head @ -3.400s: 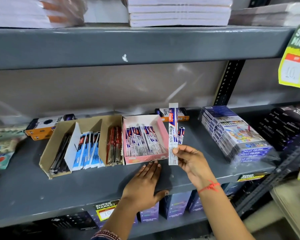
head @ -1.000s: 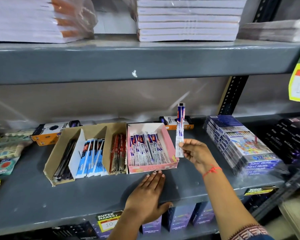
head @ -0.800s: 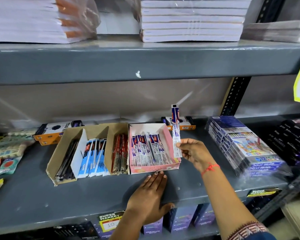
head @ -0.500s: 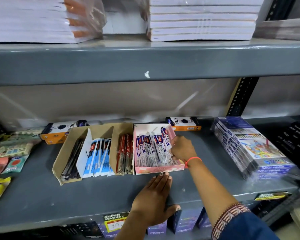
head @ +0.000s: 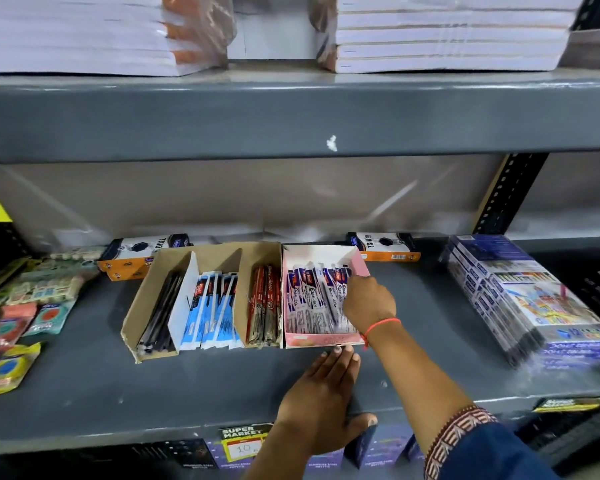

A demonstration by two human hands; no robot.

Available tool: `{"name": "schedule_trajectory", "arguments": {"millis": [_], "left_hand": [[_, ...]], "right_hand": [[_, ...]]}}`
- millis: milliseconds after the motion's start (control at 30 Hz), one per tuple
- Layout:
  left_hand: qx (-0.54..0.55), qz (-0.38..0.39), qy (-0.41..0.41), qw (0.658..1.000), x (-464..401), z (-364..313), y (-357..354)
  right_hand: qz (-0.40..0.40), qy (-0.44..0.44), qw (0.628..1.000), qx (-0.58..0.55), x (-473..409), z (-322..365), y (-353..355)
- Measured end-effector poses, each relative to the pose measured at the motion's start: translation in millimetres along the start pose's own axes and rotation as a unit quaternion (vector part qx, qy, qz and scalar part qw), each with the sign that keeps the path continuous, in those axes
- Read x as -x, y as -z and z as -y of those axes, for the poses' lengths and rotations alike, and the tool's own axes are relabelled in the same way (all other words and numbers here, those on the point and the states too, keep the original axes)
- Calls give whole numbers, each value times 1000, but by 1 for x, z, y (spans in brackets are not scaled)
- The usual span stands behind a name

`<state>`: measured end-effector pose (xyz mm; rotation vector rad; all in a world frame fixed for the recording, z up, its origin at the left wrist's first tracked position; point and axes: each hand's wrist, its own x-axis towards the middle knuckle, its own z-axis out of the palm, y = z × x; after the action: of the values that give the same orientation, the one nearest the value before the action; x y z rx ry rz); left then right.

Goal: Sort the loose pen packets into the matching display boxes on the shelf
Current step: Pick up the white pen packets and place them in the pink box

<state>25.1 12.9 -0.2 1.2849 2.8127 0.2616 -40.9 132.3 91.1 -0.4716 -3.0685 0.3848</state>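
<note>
A pink display box [head: 312,340] on the grey shelf [head: 187,386] holds several white-and-blue pen packets [head: 307,292]. My right hand [head: 369,301] reaches into its right side, fingers curled on one pen packet [head: 340,289] that lies among the others. My left hand [head: 321,393] lies flat on the shelf, fingertips just touching the pink box's front wall. To the left of it stands a brown cardboard box [head: 142,296] with black pens [head: 160,317], blue packets [head: 212,306] and red packets [head: 265,303] in separate compartments.
Orange-and-black boxes [head: 142,251] [head: 385,245] sit behind the display boxes. A wrapped stack of colour pencil boxes [head: 523,292] stands at the right. Small eraser packets [head: 25,306] lie at the left. Notebook stacks [head: 447,32] fill the upper shelf close overhead.
My right hand held the white-and-blue packet upright beside the pink box, then lowered it leftward into the box among the matching packets. My left hand stayed flat on the shelf.
</note>
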Motion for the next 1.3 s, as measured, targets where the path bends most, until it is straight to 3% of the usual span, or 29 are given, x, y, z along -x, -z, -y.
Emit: {"name": "schedule_trajectory", "arguments": {"millis": [133, 367, 500, 700, 867, 1033, 1300], "left_hand": [[17, -8, 5, 1000, 0, 1, -1], [30, -5, -2, 1000, -1, 1, 5], [-53, -23, 4, 998, 1, 3, -1], [2, -9, -12, 1000, -2, 3, -4], [13, -1, -6, 1000, -3, 3, -5], [20, -3, -5, 1000, -2, 2, -4], [3, 14, 2, 1000, -3, 0, -2]], "right_hand": [[27, 47, 998, 21, 1, 19, -12], [60, 21, 998, -7, 1, 23, -25], [68, 12, 995, -73, -3, 19, -18], [60, -14, 987, -147, -16, 9, -12], [80, -21, 993, -89, -14, 6, -16], [-21, 17, 1000, -12, -2, 7, -16], [-111, 53, 991, 55, 33, 0, -19]]}}
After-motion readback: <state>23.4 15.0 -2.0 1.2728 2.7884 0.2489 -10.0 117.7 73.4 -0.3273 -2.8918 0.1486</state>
